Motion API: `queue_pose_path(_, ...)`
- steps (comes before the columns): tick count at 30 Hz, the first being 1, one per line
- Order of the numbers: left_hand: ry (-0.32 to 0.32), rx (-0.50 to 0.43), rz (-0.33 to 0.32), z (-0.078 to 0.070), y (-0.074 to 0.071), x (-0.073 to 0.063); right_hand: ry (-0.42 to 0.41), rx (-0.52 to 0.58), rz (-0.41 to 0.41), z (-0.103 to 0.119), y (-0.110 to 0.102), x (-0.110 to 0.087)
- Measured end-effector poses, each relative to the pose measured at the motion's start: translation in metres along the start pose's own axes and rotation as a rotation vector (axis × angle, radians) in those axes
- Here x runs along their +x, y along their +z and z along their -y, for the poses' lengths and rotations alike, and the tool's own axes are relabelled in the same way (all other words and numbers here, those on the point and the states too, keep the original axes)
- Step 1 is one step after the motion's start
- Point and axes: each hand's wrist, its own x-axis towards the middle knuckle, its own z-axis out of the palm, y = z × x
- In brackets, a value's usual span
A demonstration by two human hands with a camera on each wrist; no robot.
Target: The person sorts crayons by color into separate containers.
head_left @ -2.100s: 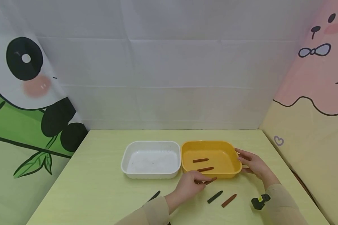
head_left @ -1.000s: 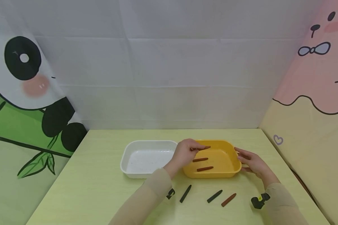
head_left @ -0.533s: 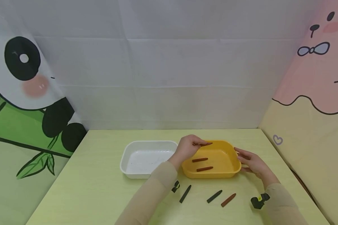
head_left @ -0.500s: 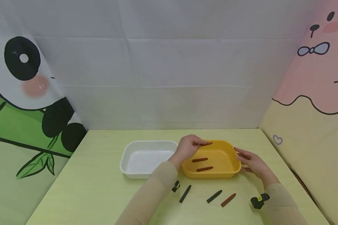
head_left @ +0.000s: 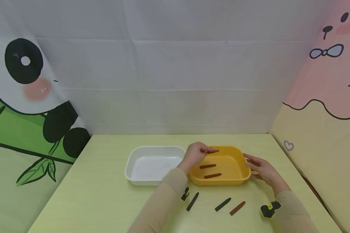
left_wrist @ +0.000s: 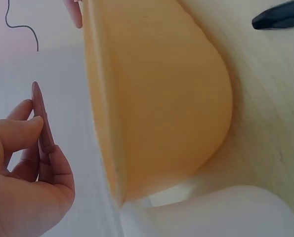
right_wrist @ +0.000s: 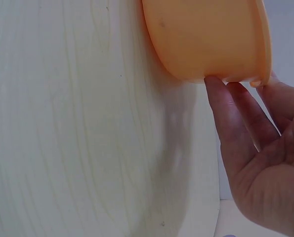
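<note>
In the head view my left hand [head_left: 194,153] is over the far left part of the yellow tray [head_left: 234,182]. It pinches a reddish-brown crayon [left_wrist: 42,118] between thumb and fingers, tip pointing away from the palm. Two more reddish-brown crayons [head_left: 207,166] lie on the tray floor, one nearer me than the other. At the tray's right end, my right hand [head_left: 263,171] rests its nearly straight fingers [right_wrist: 228,116] against the outer wall and rim.
A white tray [head_left: 155,183] stands directly left of the yellow one, partly behind my left arm. In front lie two dark crayons [head_left: 223,204] and a reddish-brown crayon [head_left: 237,208] on the pale wooden table [head_left: 87,194]. Printed cloth walls enclose the back and sides.
My left hand has carried the crayon from the yellow tray's front edge to its far left part, uncovering a dark crayon on the table. The right hand has stayed at the tray's end.
</note>
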Motion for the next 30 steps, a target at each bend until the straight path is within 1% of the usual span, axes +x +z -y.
queue_pose_path(2, -0.005, 0.003, -0.003, 0.002, 0.001, 0.0, -0.001, -0.002, 0.003, 0.001, -0.001, -0.001)
queue_pose_path(10, -0.067, 0.051, -0.024, 0.012, 0.007, 0.003, 0.008, -0.003, -0.008, 0.002, 0.001, -0.002)
queue_pose_path(15, -0.071, 0.066, -0.034, 0.016, 0.011, 0.006, 0.007, 0.007, -0.005, 0.002, 0.002, -0.002)
queue_pose_path(22, -0.061, 0.047, -0.067, 0.016, 0.013, 0.006, 0.005, 0.0, 0.0, 0.002, 0.002, -0.002)
queue_pose_path(30, -0.05, 0.007, -0.062, 0.014, 0.015, 0.002, 0.005, -0.014, -0.001, 0.002, 0.001, -0.002)
